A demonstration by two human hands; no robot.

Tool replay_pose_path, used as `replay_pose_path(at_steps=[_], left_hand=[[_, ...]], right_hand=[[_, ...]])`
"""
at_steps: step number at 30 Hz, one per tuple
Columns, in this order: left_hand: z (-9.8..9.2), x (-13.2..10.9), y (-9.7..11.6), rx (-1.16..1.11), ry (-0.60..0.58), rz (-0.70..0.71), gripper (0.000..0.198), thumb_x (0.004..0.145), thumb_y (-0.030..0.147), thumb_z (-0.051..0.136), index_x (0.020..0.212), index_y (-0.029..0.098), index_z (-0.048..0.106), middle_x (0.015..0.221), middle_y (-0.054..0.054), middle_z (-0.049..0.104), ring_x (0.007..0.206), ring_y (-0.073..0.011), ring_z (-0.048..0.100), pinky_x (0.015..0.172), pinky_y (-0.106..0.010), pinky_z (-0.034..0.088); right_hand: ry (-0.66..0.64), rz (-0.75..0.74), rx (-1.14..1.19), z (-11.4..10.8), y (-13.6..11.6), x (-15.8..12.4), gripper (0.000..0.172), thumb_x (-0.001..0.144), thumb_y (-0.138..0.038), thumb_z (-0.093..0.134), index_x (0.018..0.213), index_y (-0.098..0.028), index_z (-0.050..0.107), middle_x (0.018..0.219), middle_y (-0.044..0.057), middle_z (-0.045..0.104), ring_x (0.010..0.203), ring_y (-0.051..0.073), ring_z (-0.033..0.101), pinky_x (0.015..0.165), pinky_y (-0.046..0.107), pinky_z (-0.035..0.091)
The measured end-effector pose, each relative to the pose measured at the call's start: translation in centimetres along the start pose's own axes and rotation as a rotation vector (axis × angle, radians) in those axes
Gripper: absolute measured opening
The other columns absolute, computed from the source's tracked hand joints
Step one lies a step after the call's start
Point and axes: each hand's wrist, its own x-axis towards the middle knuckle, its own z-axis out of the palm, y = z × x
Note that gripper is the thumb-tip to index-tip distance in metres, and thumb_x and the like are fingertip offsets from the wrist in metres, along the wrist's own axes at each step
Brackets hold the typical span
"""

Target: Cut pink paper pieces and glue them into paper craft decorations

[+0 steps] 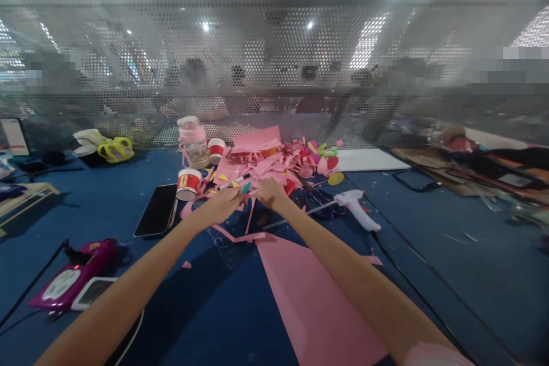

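Scraps (262, 167) lie heaped on the worktop (201, 309), presumably for easy reach. Left hand (223, 205) and right hand (272, 194) sit close together at their near edge; whether the fingers (235, 197) grasp anything cannot be told. Glue gun (360, 213) lies alongside, apparently for ready pickup.

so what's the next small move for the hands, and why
I'd probably ease the loose pink scraps back a little with the right hand. Both it and the left hand are at the pile's near edge, where overlapping pieces crowd the fingers. What either one grips is too blurred to tell.
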Motion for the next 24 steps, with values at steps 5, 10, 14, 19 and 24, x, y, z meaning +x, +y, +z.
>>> replay_pose_path(at_steps=[5,10,14,19,24], left_hand=[[-0.9,0.9,-0.6,0.125,0.01,0.034,0.025,0.086,0.022,0.032,0.072,0.016,0.052,0.07,-0.006,0.055,0.068,-0.0175,0.051,0.065,-0.029,0.036],[-2.3,0.7,-0.3,0.195,0.06,0.104,0.024,0.087,0.025,0.035,0.074,0.017,0.054,0.073,-0.004,0.057,0.069,-0.0162,0.051,0.062,-0.027,0.033],[-3.2,0.5,0.4,0.136,0.151,0.077,0.026,0.086,0.024,0.039,0.062,0.017,0.048,0.057,0.001,0.049,0.054,-0.0116,0.043,0.052,-0.024,0.027],[-3.7,0.6,0.9,-0.347,0.379,-0.005,0.032,0.086,0.032,0.041,0.058,0.017,0.043,0.049,0.004,0.037,0.043,-0.0074,0.033,0.044,-0.022,0.024],[-4.4,0.9,0.4,-0.804,0.611,0.005,0.028,0.083,0.038,0.05,0.065,0.017,0.051,0.047,0.006,0.036,0.041,-0.0062,0.032,0.041,-0.021,0.026]], right_hand=[[0.003,-0.118,-0.001,-0.3,0.5,0.0,0.027,0.088,-0.031,0.049,0.107,-0.013,0.055,0.107,0.008,0.058,0.092,0.018,0.057,0.078,0.037,0.048],[0.088,-0.209,0.105,-1.6,1.3,0.1,0.028,0.09,-0.031,0.041,0.081,-0.01,0.057,0.077,0.007,0.062,0.073,0.015,0.055,0.066,0.026,0.04],[0.106,-0.261,0.209,-2.4,1.3,0.3,0.02,0.086,-0.029,0.047,0.076,-0.014,0.055,0.071,0.005,0.059,0.067,0.015,0.051,0.065,0.026,0.038],[0.144,-0.288,0.363,-2.5,-0.5,-0.3,0.021,0.089,-0.025,0.037,0.089,-0.014,0.055,0.097,0.011,0.056,0.098,0.022,0.046,0.087,0.037,0.032],[-0.09,-0.407,0.579,-1.6,-3.1,-1.6,0.033,0.09,-0.042,0.035,0.093,-0.017,0.058,0.089,0.003,0.061,0.08,0.014,0.055,0.071,0.026,0.042]])
